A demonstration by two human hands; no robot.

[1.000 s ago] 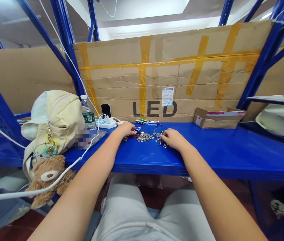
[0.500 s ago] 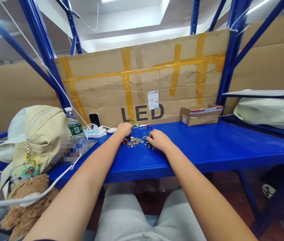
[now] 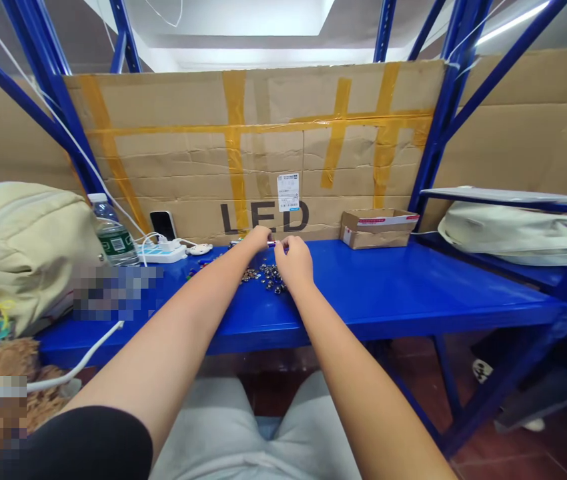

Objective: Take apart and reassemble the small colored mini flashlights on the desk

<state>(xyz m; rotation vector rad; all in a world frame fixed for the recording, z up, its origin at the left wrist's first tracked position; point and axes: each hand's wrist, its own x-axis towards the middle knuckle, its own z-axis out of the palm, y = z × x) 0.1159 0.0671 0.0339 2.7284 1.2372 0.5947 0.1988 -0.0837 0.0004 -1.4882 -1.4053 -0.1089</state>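
Observation:
At the back of the blue table, my left hand (image 3: 259, 236) bends downward, its fingers mostly hidden behind the hand. My right hand (image 3: 295, 263) is close beside it, thumb and forefinger curled into a pinch. Between the two hands shows a slim pen-like stick (image 3: 272, 244), whitish with dark purple-red parts. The right fingertips meet its right end; whether the left fingers grip it is hidden. A pile of small shiny metal pieces (image 3: 272, 279) lies just in front of the right hand. Bronze-coloured small pieces (image 3: 250, 275) spread beside it, partly behind my left forearm.
A low open cardboard box (image 3: 379, 230) stands at the back right. To the left are a power strip (image 3: 163, 251), a phone (image 3: 163, 225), a water bottle (image 3: 113, 230) and a cream bag (image 3: 38, 247). A tall cardboard panel (image 3: 183, 153) closes off the table's back.
My right hand has moved from the metal pieces to the back, close to my left hand, and now pinches the stick. The view has shifted rightward.

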